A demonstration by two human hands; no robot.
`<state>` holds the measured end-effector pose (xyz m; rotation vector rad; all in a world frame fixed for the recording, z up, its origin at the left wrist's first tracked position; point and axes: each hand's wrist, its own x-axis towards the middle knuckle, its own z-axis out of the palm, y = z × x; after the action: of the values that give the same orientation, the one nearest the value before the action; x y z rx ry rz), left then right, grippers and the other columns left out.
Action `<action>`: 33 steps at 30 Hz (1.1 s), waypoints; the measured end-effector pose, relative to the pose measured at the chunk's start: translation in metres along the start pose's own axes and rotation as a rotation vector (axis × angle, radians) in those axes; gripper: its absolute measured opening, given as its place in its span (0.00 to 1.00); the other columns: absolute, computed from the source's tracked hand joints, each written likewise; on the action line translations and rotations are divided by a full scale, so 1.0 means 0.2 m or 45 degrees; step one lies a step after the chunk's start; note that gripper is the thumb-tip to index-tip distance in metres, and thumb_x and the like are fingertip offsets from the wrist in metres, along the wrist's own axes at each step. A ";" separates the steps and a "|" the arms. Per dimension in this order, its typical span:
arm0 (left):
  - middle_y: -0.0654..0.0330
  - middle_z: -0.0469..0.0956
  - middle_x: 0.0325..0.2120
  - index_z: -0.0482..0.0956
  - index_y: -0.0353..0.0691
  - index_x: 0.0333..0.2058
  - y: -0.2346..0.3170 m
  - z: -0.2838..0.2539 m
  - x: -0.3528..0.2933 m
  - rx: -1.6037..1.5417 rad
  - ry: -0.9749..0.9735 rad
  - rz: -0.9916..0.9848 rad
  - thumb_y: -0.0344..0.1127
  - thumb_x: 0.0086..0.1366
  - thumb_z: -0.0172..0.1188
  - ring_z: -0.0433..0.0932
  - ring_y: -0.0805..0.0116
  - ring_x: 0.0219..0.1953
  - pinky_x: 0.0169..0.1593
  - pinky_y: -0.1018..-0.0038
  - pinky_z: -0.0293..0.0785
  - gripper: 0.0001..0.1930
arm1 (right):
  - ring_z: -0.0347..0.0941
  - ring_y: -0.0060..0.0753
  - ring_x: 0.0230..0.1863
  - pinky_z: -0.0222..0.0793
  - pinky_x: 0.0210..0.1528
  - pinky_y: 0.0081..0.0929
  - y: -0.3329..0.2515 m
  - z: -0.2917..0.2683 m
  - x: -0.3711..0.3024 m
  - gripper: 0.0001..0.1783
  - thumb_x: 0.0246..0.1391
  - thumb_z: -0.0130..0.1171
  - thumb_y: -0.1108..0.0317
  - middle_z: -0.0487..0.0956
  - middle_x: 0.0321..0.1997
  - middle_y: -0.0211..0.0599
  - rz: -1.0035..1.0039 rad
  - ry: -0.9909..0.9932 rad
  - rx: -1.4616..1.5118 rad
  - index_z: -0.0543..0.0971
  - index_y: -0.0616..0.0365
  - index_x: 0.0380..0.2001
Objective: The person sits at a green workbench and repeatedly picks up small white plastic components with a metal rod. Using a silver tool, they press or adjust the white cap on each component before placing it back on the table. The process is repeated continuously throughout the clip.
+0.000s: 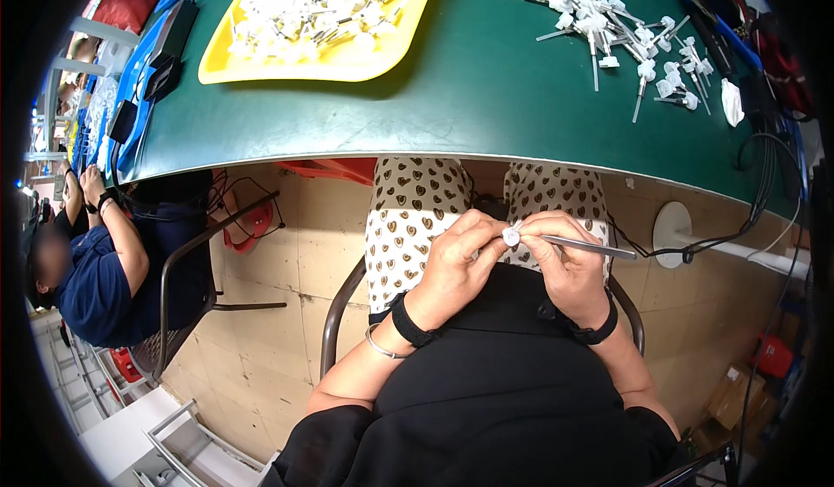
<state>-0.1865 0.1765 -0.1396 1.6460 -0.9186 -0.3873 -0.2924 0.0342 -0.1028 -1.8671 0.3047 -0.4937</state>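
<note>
Over my lap, in front of the table edge, both hands meet at a small white plastic part (512, 237). My left hand (461, 257) pinches this part between thumb and fingertips. Slim grey metal tweezers (591, 246) lie in my right hand (566, 261), their back end sticking out to the right. The right fingertips touch or nearly touch the white part; the tips of the tweezers are hidden there.
On the green table (347, 122), a yellow tray (365, 72) holds many white parts with thin stems. A loose pile of similar parts (608, 22) lies at the right, near black cables (764, 170). A co-worker (109, 270) sits at the left beside a chair (178, 265).
</note>
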 end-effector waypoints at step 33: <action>0.56 0.82 0.33 0.84 0.32 0.37 -0.01 0.01 0.00 -0.081 -0.019 -0.022 0.23 0.62 0.67 0.82 0.67 0.34 0.37 0.74 0.79 0.04 | 0.72 0.16 0.35 0.68 0.34 0.16 0.02 0.01 -0.05 0.05 0.64 0.59 0.78 0.79 0.41 0.32 0.254 0.090 0.386 0.82 0.67 0.41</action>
<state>-0.1873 0.1762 -0.1421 1.5955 -0.8950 -0.4369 -0.2999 0.0393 -0.1084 -1.5099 0.4338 -0.4429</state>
